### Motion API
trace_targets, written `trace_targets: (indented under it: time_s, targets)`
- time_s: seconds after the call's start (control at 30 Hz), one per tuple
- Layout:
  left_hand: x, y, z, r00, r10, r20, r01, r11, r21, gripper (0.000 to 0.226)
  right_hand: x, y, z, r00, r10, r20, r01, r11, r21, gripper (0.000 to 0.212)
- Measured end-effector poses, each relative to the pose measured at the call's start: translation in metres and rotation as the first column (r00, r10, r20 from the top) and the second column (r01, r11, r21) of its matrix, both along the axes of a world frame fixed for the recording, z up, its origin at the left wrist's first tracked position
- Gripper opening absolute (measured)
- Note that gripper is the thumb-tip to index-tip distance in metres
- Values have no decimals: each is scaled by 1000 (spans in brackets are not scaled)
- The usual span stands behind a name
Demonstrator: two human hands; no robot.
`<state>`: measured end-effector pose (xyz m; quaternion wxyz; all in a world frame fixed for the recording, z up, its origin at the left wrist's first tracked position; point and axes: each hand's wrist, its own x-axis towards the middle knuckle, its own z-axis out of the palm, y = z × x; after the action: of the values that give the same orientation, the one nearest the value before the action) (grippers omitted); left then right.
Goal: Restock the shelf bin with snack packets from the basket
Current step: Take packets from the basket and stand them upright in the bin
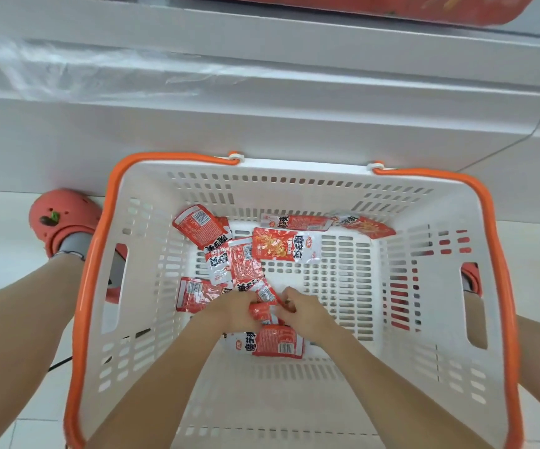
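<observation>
Here, a white slotted basket [294,400] with orange handles [90,270] stands on a pale floor, seen from above. Inside lie about ten red-and-white packets [283,244], loose and overlapping. Most crowd the floor from 9 to 12 o'clock; two lie against the far wall near 1 o'clock [367,225]; one pair lies at 6 o'clock [273,341], just under the hands. The right half of the basket floor shows bare slots.

Both arms reach into the basket. The left hand [234,311] and right hand [305,314] meet near the centre, fingers curled, pinching one small red packet [262,311] between them.

A red clog [58,218] sits at 9 o'clock outside the basket; a second shows through the right handle slot [471,277]. At 12 o'clock a white shelf front [262,131] rises, with clear plastic film [84,72] along its ledge and a red bin [391,8] at the top edge, contents unclear.
</observation>
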<state>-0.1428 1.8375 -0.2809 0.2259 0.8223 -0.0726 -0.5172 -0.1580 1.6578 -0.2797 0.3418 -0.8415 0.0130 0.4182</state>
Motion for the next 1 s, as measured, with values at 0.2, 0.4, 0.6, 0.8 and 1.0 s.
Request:
trace_targets:
  time_s: [0.2,0.4,0.6,0.8,1.0]
  targets:
    - [-7,1,5,985,-166,44,163,985,51,73,-2,-9,7,944,4,-330,46,988,144,63]
    - [-5,-9,18,924,-310,226,271,944,185,47,-13,-13,-3,979,120,-167,-107,991,84,53]
    - [30,-9,55,937,-30,348,35,999,-6,46,18,-42,36,978,150,-143,-143,988,62,35]
    - [61,-17,142,984,173,29,-162,959,-232,22,77,-68,131,911,409,-47,-411,911,-23,42]
    - [76,-8,208,886,404,-226,-463,773,-434,76,103,-88,239,962,147,231,-158,987,31,31]
